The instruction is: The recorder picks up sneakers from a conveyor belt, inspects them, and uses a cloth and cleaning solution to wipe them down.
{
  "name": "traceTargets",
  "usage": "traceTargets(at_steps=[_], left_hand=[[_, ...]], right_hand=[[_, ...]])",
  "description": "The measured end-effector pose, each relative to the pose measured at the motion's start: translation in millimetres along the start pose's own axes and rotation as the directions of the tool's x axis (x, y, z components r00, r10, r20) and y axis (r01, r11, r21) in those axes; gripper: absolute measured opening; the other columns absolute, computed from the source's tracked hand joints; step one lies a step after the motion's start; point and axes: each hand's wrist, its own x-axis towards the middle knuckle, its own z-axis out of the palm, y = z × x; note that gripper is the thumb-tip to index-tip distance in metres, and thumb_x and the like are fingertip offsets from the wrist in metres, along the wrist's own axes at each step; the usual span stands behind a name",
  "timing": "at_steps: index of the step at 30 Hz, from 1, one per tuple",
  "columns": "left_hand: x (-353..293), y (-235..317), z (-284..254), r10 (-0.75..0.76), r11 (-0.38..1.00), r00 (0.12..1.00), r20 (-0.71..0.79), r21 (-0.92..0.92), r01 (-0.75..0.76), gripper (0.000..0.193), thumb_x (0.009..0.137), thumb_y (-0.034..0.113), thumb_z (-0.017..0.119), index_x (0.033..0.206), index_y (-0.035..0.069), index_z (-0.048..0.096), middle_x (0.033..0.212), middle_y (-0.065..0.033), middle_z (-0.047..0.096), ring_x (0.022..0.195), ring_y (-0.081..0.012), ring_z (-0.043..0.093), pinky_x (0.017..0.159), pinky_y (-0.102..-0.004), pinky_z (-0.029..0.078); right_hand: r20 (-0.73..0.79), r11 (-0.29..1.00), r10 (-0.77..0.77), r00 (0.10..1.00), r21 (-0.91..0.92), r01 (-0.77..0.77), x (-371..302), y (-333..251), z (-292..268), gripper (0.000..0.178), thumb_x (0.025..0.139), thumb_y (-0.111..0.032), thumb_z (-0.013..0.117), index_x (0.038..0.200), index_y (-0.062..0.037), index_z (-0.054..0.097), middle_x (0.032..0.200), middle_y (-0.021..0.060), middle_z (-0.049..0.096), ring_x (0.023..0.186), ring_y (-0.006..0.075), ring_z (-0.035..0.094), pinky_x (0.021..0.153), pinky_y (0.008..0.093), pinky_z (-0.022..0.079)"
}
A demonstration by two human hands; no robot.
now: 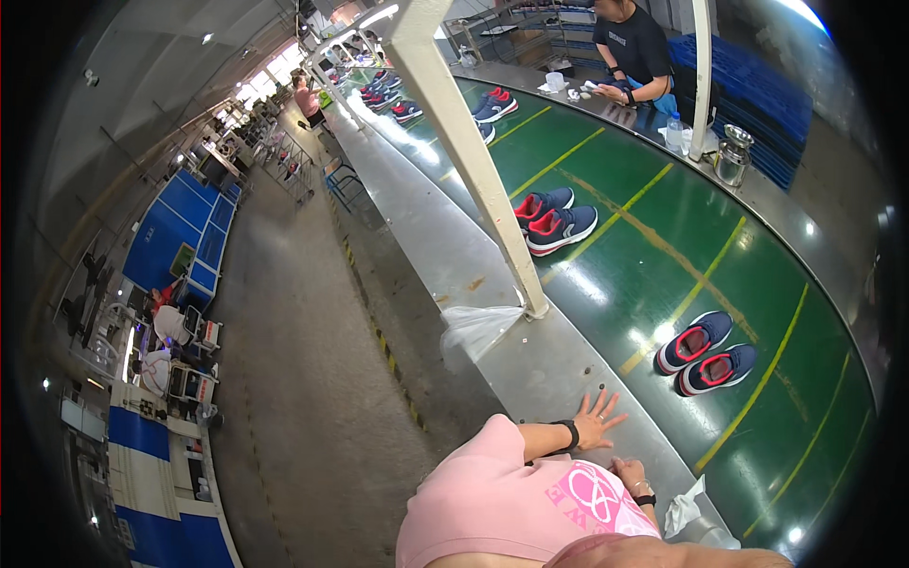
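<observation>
My left hand [597, 421] lies flat with spread fingers on the metal ledge [559, 364] beside the green conveyor belt [653, 284]. It holds nothing. A ring and a black wristband show on that arm. My right hand [629, 472] rests on the same ledge, closer to my body, with its fingers curled in; whether anything is inside them is hidden. A crumpled white tissue or cloth [685, 508] lies near the right wrist. The nearest shoes on the belt are a navy pair of sneakers [717, 369] with red lining and white soles, apart from both hands.
More navy sneakers [562, 232] stand farther up the belt. A cream metal post [473, 151] rises from the ledge, with a clear plastic bag [478, 327] at its foot. Across the belt, a co-worker [636, 52] handles something white near a bottle [674, 132] and metal container [732, 161].
</observation>
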Motion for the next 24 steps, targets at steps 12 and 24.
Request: traceTargets(at_steps=[12,24], left_hand=[[2.6,-1.5,-2.9,-0.009,1.0,0.998,0.055,-0.001,0.009,0.085,0.089,0.064,0.044,0.154,0.03,0.001,0.155,-0.0238,-0.021,0.141,-0.0497,-0.018,0.105,-0.0722,0.004],[4.1,-5.1,1.8,0.008,1.0,0.998,0.059,-0.017,-0.007,0.086,0.09,0.063,0.044,0.154,0.028,-0.001,0.155,-0.0241,-0.02,0.141,-0.0494,-0.017,0.105,-0.0722,0.003]], right_hand=[[0.011,0.972,-0.004,1.0,0.237,0.001,3.5,19.3,7.5,0.046,0.096,-0.034,0.052,0.071,0.0018,0.067,0.052,0.011,0.06,0.039,0.0199,0.056,0.039,0.0302,0.046],[0.004,0.931,0.116,0.993,0.347,-0.111,16.6,39.8,17.6,0.05,0.098,-0.038,0.048,0.072,0.0018,0.066,0.053,0.0116,0.061,0.039,0.0215,0.058,0.038,0.0304,0.047]])
